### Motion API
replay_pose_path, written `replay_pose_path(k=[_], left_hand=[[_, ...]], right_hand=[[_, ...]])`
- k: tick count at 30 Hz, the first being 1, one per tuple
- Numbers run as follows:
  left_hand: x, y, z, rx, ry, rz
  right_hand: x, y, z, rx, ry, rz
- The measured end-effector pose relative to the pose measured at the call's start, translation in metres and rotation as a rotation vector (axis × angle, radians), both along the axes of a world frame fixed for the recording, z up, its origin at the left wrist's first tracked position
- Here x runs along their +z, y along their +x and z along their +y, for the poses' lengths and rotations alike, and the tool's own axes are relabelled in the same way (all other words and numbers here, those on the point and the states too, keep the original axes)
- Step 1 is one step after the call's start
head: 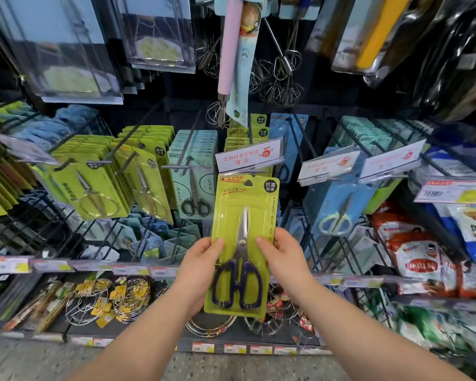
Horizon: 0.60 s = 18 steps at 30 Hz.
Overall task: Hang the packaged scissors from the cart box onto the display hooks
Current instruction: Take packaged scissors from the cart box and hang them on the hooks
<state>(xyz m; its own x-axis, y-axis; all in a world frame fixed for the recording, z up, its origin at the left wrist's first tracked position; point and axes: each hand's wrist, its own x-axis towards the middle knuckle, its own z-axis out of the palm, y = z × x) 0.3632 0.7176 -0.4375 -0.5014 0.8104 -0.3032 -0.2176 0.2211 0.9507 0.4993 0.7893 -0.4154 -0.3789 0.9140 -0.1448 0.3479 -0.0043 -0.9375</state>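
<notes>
Store rack of display hooks point(176, 167) packed w/ carded scissors, whisks point(282, 78) hanging at 12 o'clock. Centre frame, a person holds one green scissors pack point(231, 210) upright: left hand point(201, 259) grips its 9 o'clock edge, right hand point(283, 254) its 3 o'clock edge, thumbs on front. Pack's top hole sits just below a price tag point(249, 158); whether it's hooked can't be told.

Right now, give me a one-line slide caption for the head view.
Left hand and right hand hold a lime-green card pack of navy-handled scissors upright below a clear label holder.
</notes>
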Motion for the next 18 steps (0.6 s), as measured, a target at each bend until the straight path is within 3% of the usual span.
replay_pose_path(k=[9,18], left_hand=[[-0.004,0.000,0.029,0.020,-0.073,0.028],[-0.003,-0.021,0.082,-0.025,-0.165,0.406]], right_hand=[[-0.011,-0.006,0.033,-0.016,0.001,-0.025],[-0.031,-0.025,0.092,0.000,0.047,-0.067]])
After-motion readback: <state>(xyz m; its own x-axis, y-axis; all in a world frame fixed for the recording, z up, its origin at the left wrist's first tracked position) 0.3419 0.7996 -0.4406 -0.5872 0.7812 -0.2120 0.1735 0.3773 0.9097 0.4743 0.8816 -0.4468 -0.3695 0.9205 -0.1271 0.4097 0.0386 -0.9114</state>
